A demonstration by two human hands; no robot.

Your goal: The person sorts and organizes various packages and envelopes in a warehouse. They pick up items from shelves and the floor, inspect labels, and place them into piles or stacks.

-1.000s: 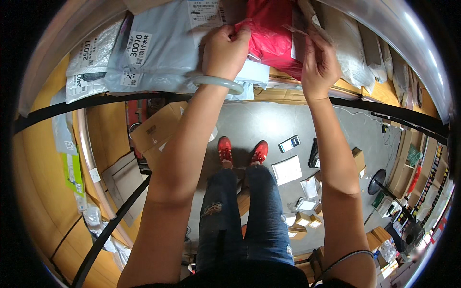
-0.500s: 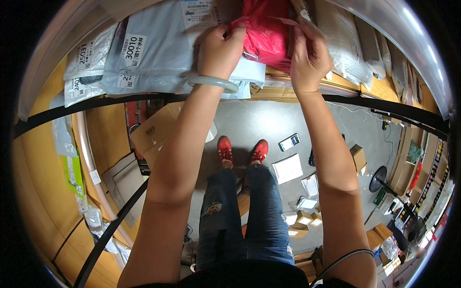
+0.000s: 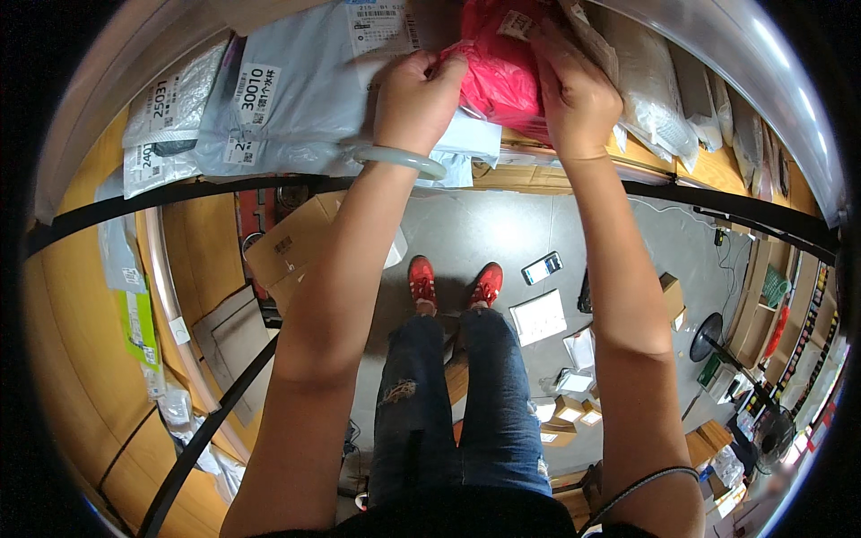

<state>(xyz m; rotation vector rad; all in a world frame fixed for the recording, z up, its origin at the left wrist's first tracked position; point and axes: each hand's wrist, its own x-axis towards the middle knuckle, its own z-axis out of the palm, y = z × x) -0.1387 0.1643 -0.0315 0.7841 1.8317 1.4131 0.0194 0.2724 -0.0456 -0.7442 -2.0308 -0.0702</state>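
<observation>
On the shelf ahead of me, a shiny red plastic parcel bag (image 3: 499,76) stands among other parcels. My left hand (image 3: 421,97) is closed at its left edge, with thumb and forefinger pinching the red film. At the bag's right side is my right hand (image 3: 577,94), its fingers reaching along the edge beside a small white label (image 3: 515,25). That hand's fingertips are partly hidden, but it appears to grip the bag's edge. Just left of the red bag lies a large grey-blue mailer bag (image 3: 309,99) with white labels.
A silvery bubble mailer (image 3: 170,117) is at the far left, and a clear-wrapped parcel (image 3: 641,81) stands to the right. A black bar (image 3: 691,192) runs along the shelf front. On the floor lie a phone (image 3: 542,268), papers (image 3: 538,316) and small boxes; an open carton (image 3: 291,242) sits left.
My right hand has moved up and farther along the red bag's right side. The strip it held raised has shifted, and a white label now shows on the bag. My left hand stays nearly put.
</observation>
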